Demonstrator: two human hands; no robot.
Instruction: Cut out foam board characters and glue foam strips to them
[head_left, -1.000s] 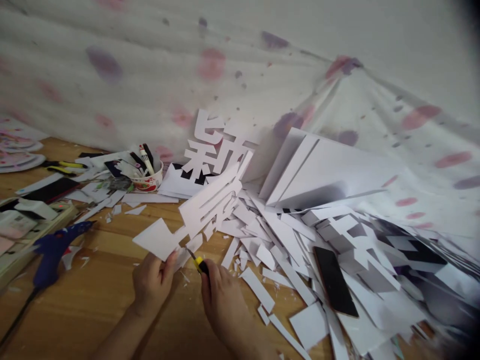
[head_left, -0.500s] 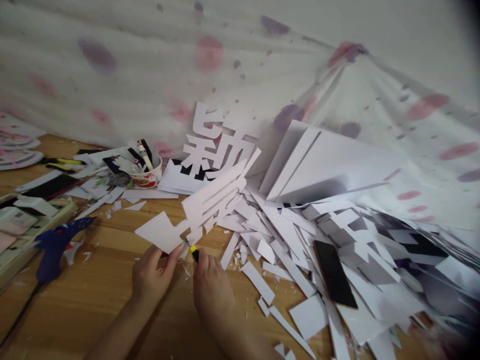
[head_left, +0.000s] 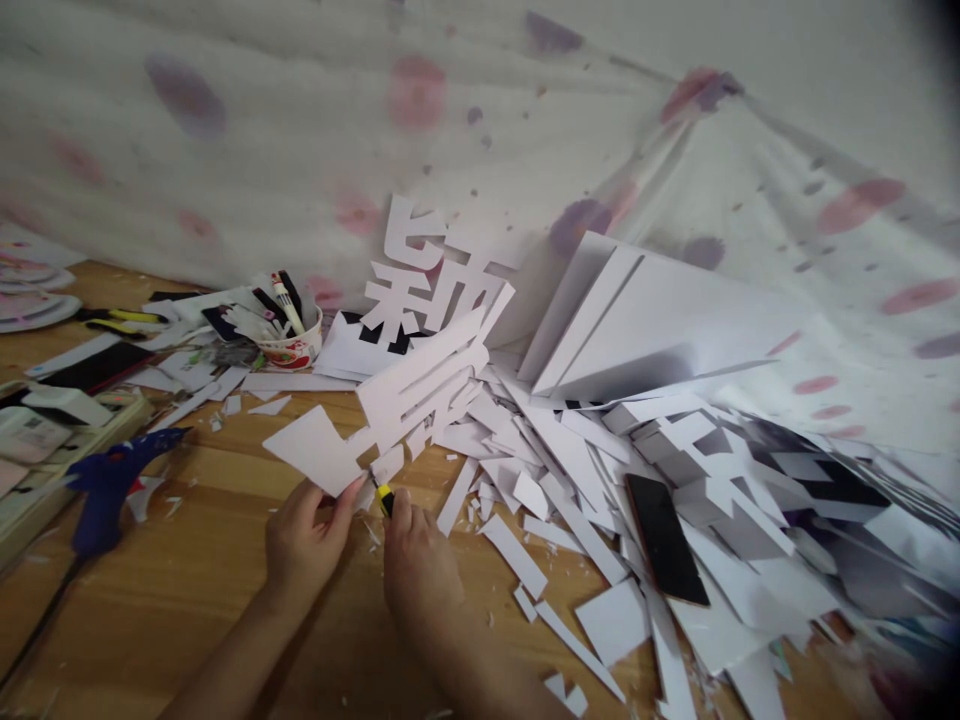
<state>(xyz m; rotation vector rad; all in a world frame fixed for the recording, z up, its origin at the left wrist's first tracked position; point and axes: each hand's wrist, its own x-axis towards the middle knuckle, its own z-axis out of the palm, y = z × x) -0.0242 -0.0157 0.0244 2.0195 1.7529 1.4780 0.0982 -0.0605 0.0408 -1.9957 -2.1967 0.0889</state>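
Note:
My left hand point(head_left: 309, 537) pinches the lower edge of a white foam board cutout point(head_left: 420, 385), which is raised and tilted above the wooden table. A broad square end of it lies over that hand, and slots run through its far part. My right hand point(head_left: 421, 555) is closed around a yellow and black craft knife point(head_left: 385, 499). The knife's tip meets the board's near edge, just right of my left fingertips. Behind the board, a large white cut-out character point(head_left: 409, 265) leans against the curtain.
White board scraps point(head_left: 517, 555) cover the table's right side, with a dark phone point(head_left: 667, 540) on them. Large white boards point(head_left: 660, 310) lean at the back. A blue glue gun point(head_left: 105, 490) and power strip point(head_left: 112, 430) lie left, near a paper cup of pens point(head_left: 296, 345).
Both hands and the board keep nearly the same pose. The whole view has shifted slightly, and the board sits a little further left and higher in the picture.

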